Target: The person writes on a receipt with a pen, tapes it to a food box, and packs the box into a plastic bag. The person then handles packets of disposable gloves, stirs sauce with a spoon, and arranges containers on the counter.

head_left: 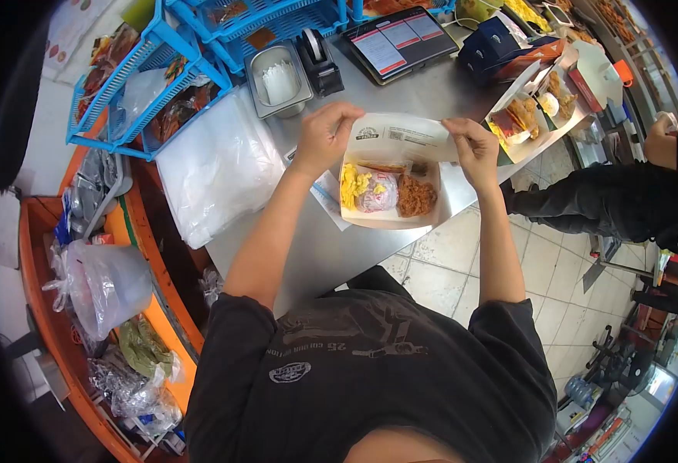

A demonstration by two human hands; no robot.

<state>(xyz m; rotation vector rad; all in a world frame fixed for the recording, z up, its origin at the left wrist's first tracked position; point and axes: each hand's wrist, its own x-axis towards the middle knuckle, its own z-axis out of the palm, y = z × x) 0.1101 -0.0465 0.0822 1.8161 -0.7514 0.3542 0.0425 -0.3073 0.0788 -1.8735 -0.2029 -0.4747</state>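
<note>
Food box (389, 224) is at the near edge of the tabletop (308, 262), lid (412, 133) up. Left hand (327, 137) has finger and thumb pinched on one upper corner of the lid, right hand (474, 153) pinched on the other. Can't tell if the hands bear any of the box's weight.

Filling looks done or nearly so: yellow food (351, 185) at the left side, wrapped item (377, 193) in the middle, fried piece (416, 196) at the right, some smaller stuff along the back, too small to tell. Closing is left, lid not down yet.

Two more boxes, first (516, 119) and second (557, 99), sit open off to the right with food inside, so those look filled but unclosed too. Plastic bags (215, 170) lie flat at left, none around this box.
</note>
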